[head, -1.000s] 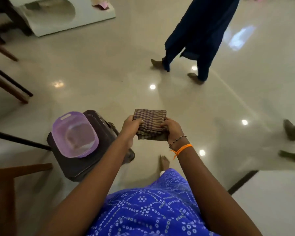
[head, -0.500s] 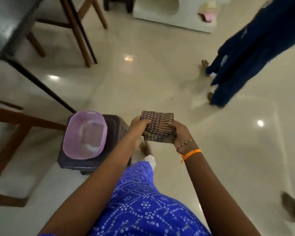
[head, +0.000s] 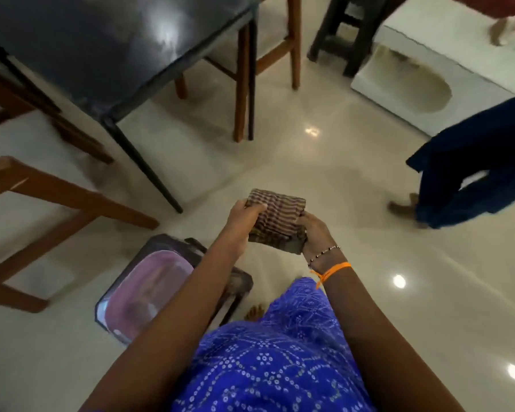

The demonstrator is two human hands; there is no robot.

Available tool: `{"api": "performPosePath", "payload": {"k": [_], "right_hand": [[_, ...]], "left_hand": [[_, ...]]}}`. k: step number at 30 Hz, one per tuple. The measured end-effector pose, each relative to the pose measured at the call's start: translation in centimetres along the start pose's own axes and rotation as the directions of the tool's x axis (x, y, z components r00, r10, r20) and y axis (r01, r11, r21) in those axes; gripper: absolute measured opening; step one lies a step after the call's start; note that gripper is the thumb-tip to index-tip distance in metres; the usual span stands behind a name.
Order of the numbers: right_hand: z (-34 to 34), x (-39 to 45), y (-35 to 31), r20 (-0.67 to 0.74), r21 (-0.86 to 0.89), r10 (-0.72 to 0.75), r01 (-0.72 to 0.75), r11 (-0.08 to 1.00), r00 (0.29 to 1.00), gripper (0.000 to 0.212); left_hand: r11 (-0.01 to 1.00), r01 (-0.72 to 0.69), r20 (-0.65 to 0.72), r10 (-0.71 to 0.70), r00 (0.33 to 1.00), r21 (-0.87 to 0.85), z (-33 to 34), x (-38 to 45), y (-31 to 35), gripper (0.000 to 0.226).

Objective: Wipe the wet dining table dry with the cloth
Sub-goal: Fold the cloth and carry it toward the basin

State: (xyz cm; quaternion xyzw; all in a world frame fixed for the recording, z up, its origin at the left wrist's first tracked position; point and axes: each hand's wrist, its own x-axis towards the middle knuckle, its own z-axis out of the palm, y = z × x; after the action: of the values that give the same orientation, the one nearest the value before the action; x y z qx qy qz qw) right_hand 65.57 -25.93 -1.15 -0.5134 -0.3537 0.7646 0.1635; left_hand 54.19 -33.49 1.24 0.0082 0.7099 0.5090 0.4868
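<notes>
A folded brown checked cloth (head: 275, 217) is held in front of me over the floor. My left hand (head: 241, 217) grips its left edge and my right hand (head: 315, 233) grips its right edge; the right wrist wears a bead bracelet and an orange thread. The dark glossy dining table (head: 101, 46) fills the upper left, with a shiny light patch on its top. The cloth is well short of the table, lower and to the right of its near corner.
A purple plastic basin (head: 149, 289) sits on a dark stool (head: 235, 281) at my lower left. Wooden chairs (head: 42, 188) stand left and behind the table. Another person in dark blue (head: 473, 179) walks at right. A white box (head: 422, 84) lies upper right.
My view has swung left, bringing the dining table into sight at upper left. The basin and stool now lie closer below me. Both hands keep hold of the cloth.
</notes>
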Motion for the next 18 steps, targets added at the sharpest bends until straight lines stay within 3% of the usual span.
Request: {"api": "performPosePath", "payload": {"k": [5, 11, 18], "right_hand": [[3.6, 7.0, -5.5, 0.133, -0.221, 0.110, -0.078, 0.972, 0.985, 0.026], [7.9, 15.3, -12.7, 0.260, -0.476, 0.188, -0.044, 0.878, 0.947, 0.021], [14.0, 21.2, -15.3, 0.387, -0.643, 0.374, -0.044, 0.764, 0.843, 0.022]], "left_hand": [[0.991, 0.040, -0.192, -0.064, 0.979, -0.126, -0.6, 5.7, 3.9, 0.042], [0.951, 0.023, -0.376, -0.144, 0.915, -0.307, 0.2, 10.8, 9.1, 0.043], [0.883, -0.087, -0.527, -0.193, 0.828, -0.461, -1.0, 13.4, 11.2, 0.045]]}}
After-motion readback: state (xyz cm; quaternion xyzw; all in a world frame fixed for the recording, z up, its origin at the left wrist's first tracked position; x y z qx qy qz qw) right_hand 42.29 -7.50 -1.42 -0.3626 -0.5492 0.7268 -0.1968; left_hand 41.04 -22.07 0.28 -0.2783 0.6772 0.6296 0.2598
